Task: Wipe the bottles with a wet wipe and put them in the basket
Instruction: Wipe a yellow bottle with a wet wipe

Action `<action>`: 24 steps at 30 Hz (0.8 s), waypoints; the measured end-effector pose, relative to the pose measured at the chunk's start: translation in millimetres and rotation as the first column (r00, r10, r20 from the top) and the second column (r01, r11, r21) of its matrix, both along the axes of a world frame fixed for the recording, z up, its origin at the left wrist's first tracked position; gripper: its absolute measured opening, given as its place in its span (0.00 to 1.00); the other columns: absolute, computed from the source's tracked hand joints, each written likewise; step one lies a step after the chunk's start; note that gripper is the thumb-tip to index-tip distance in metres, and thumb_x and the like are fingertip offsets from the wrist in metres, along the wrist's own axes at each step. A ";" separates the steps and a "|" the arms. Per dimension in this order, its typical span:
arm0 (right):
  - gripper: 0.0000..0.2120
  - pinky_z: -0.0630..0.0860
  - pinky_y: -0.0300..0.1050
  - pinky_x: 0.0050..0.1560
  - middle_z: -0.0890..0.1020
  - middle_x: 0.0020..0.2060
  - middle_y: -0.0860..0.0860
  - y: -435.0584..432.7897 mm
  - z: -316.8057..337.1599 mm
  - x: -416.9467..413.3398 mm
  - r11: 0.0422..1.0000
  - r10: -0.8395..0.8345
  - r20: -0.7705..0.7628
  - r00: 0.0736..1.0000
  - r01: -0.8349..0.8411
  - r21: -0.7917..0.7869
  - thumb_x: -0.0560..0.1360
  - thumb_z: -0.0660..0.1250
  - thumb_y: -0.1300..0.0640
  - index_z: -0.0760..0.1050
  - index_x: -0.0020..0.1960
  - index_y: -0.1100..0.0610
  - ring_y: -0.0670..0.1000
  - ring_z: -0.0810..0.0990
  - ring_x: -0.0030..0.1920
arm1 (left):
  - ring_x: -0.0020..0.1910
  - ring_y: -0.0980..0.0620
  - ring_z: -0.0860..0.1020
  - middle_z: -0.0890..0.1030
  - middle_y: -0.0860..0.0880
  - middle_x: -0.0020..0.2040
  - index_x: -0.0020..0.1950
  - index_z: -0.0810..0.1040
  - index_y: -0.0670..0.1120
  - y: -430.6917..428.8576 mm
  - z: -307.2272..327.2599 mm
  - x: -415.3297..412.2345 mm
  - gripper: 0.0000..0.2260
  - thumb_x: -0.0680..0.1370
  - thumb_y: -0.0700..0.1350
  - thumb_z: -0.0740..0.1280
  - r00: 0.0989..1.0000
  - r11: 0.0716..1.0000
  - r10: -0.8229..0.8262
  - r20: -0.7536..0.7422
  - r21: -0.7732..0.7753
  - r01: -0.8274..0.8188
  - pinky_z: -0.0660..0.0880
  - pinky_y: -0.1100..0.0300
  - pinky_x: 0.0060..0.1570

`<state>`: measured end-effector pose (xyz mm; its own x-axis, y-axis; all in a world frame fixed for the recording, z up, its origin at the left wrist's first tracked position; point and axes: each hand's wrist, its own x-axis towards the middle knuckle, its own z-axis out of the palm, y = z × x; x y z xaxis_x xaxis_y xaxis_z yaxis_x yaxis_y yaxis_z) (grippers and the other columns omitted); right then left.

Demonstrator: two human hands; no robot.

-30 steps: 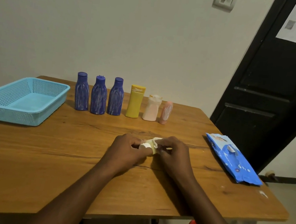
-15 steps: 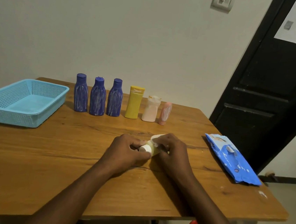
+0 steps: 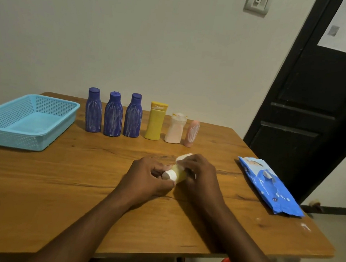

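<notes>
table [image 3: 33, 191] centre | left hand [image 3: 148, 177] pinching small bottle [image 3: 178, 173] | right hand [image 3: 200, 176] gripping wet wipe [image 3: 184, 157] round it | risk: wet slip, roll off front edge

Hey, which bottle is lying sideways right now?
The small white-capped yellow bottle, held sideways between the left hand and the right hand, which presses a wet wipe on it. The other six bottles stand upright in a row.
</notes>
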<state>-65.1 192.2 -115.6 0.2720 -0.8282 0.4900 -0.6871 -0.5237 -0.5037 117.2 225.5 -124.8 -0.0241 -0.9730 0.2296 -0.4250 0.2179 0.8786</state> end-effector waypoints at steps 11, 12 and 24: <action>0.16 0.79 0.48 0.56 0.82 0.54 0.50 -13.1 11.6 -10.4 0.997 -0.068 -0.014 0.998 0.069 0.028 0.76 0.70 0.67 0.83 0.61 0.55 0.48 0.79 0.54 | 0.46 0.63 0.83 0.86 0.57 0.49 0.60 0.86 0.49 -0.7 -2.1 -4.8 0.23 0.66 0.47 0.82 0.997 0.996 0.045 0.059 -0.082 -0.040 0.82 0.62 0.47; 0.16 0.79 0.47 0.57 0.82 0.54 0.50 -15.0 11.0 -10.7 0.995 -0.097 -0.007 0.995 0.097 0.034 0.76 0.69 0.67 0.83 0.60 0.55 0.48 0.79 0.54 | 0.46 0.64 0.82 0.86 0.57 0.50 0.60 0.86 0.49 -0.1 -1.6 -5.0 0.23 0.66 0.47 0.82 0.997 0.996 0.047 0.060 -0.082 -0.042 0.81 0.64 0.46; 0.15 0.77 0.44 0.55 0.80 0.55 0.47 9.2 11.1 -5.8 0.996 -0.088 -0.044 0.995 0.088 -0.001 0.76 0.70 0.63 0.82 0.61 0.53 0.46 0.75 0.56 | 0.47 0.64 0.81 0.84 0.57 0.51 0.61 0.85 0.51 2.1 0.4 -4.7 0.23 0.67 0.45 0.81 0.997 0.997 0.027 0.073 -0.071 -0.022 0.79 0.68 0.46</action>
<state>-70.9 201.5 -104.5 0.2194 -0.8503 0.4783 -0.7519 -0.4598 -0.4725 112.5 227.7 -124.4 -0.0202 -0.9551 0.2957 -0.4943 0.2667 0.8274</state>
